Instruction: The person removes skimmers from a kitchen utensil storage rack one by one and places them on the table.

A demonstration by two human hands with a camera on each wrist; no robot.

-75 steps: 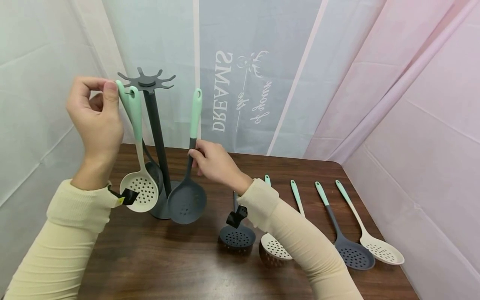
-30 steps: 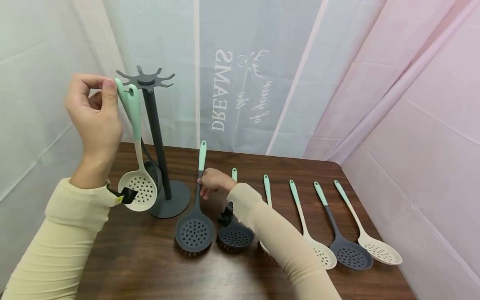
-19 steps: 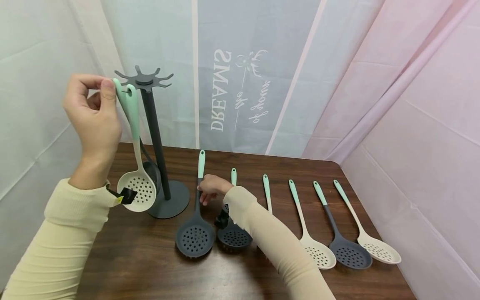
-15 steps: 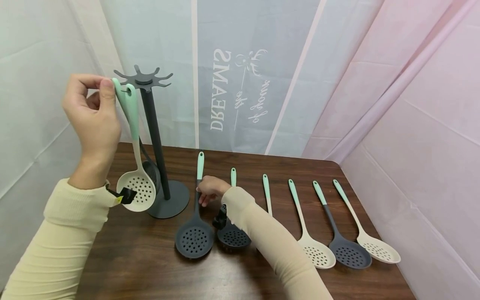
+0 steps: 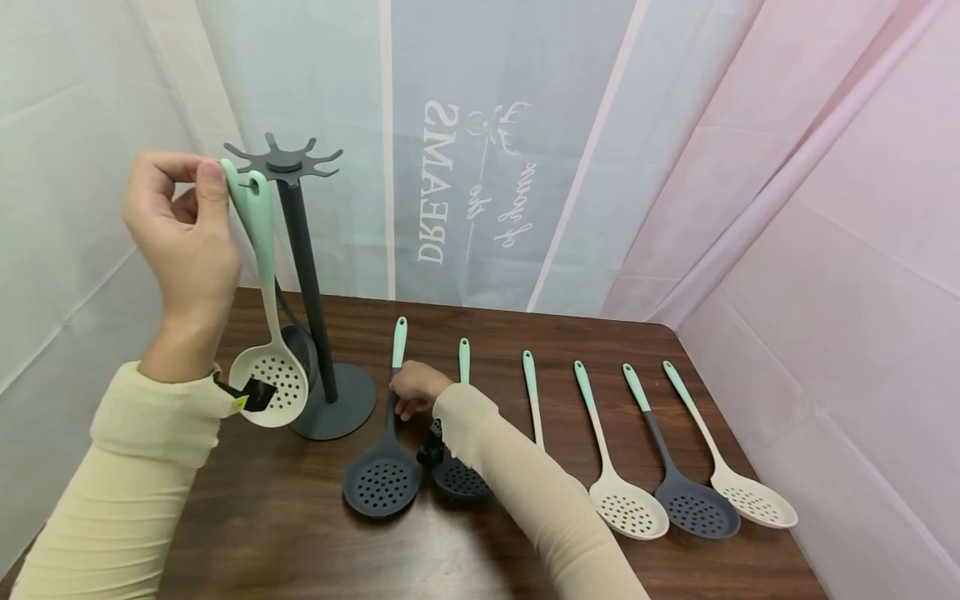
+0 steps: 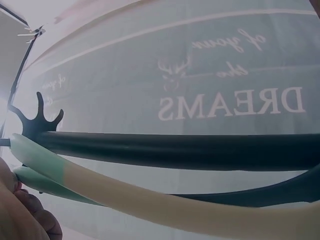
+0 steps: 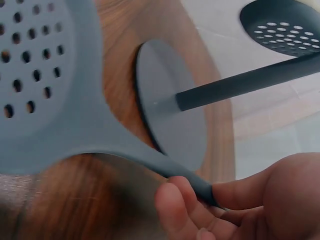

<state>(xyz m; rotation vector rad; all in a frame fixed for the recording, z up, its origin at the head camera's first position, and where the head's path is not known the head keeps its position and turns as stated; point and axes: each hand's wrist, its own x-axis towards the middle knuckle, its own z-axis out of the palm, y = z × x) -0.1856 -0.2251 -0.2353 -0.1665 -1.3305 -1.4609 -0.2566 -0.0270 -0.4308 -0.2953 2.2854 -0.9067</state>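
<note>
My left hand pinches the mint handle end of a dark grey skimmer at the utensil stand's top. That skimmer is mostly hidden behind a cream skimmer, which hangs from a hook by the hole in its mint handle. In the left wrist view the fingers sit at the rear handle's end. My right hand pinches the dark shaft of another grey skimmer, right of the stand's base. Its perforated head lies low at the table, handle pointing away; the right wrist view shows thumb and fingers around the shaft.
Right of that skimmer, a row runs across the wooden table: a dark skimmer, a cream-shafted utensil partly behind my sleeve, then cream, dark and cream slotted turners. Fabric curtains stand behind and beside.
My right hand has brought the grey skimmer down from upright beside the stand to the table, at the row's left end, drawing it slightly closer. The left hand keeps its pinch.
</note>
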